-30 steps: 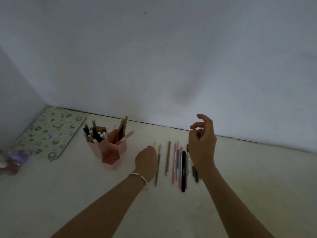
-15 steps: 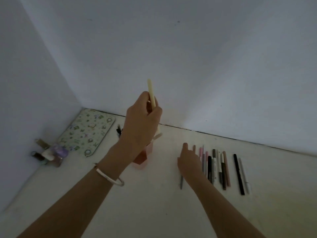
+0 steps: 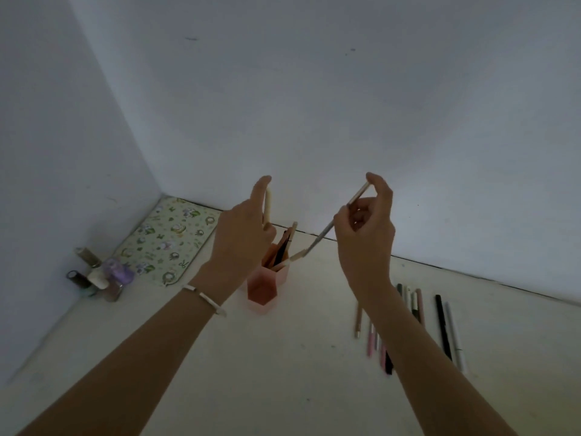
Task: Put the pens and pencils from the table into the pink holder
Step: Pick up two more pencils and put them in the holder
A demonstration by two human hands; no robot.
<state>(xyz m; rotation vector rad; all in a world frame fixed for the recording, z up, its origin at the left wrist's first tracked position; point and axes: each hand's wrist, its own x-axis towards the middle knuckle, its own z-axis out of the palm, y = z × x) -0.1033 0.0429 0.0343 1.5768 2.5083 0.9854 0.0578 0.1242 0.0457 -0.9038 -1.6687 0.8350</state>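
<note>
Both hands are raised over the pale worktop [image 3: 283, 382] near the corner of two white walls. The left hand [image 3: 242, 237], with a thin bracelet [image 3: 204, 298] on its wrist, grips a cream pen [image 3: 267, 206] held almost upright, its fingers curled round the lower part and the index finger laid up along the barrel. It is above and just left of the pink holder [image 3: 262, 292], a cluster of hexagonal cups that already has several pens leaning in it. The right hand [image 3: 367, 234] pinches the upper end of a slim grey pencil [image 3: 323, 234] between thumb and curled fingers. The pencil slants down to the left, its lower tip close to the pens sticking out of the holder; whether it touches them is unclear. A row of pens and pencils [image 3: 443, 325] lies on the worktop to the right of the holder, partly hidden by the right forearm. A patterned mat [image 3: 169, 243] and some small bottles [image 3: 100, 278] sit in the corner at left.
</note>
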